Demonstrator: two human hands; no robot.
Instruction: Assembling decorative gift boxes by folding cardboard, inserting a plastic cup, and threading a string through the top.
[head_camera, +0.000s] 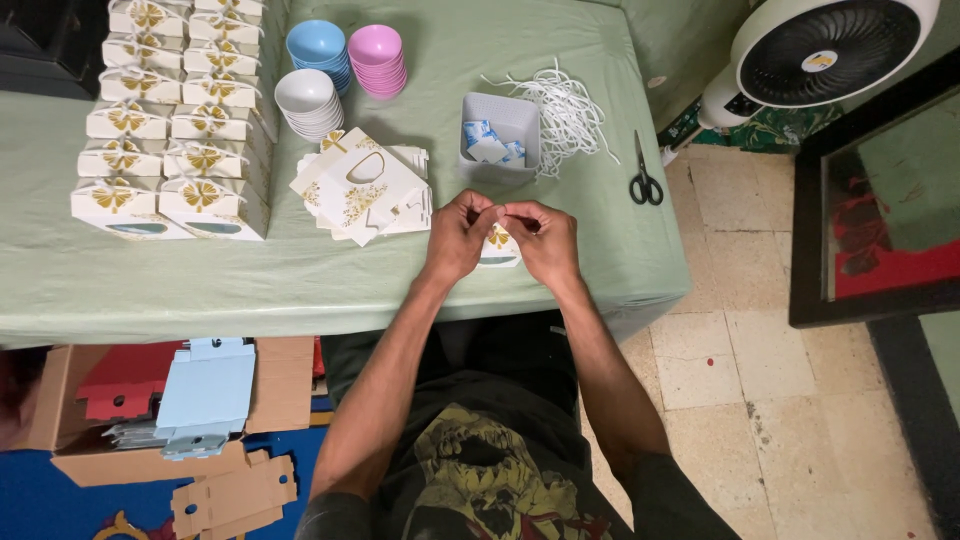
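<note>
My left hand (458, 235) and my right hand (545, 240) meet over a small white gift box with gold print (499, 247) near the front edge of the green table (330, 285). Both hands pinch a thin white string at the top of the box, fingertips touching. The box is mostly hidden between my palms. A pile of flat, unfolded white and gold boxes (362, 185) lies just left of my left hand. Behind my hands stands a small grey basket (500, 125) with blue and white packets inside.
Finished white boxes (170, 120) stand in rows at the left. Stacks of blue (318, 48), pink (377, 55) and white bowls (307, 100) sit at the back. White strings (572, 110) and black scissors (645, 180) lie to the right. A fan (820, 50) stands on the floor, cardboard (200, 410) below the table.
</note>
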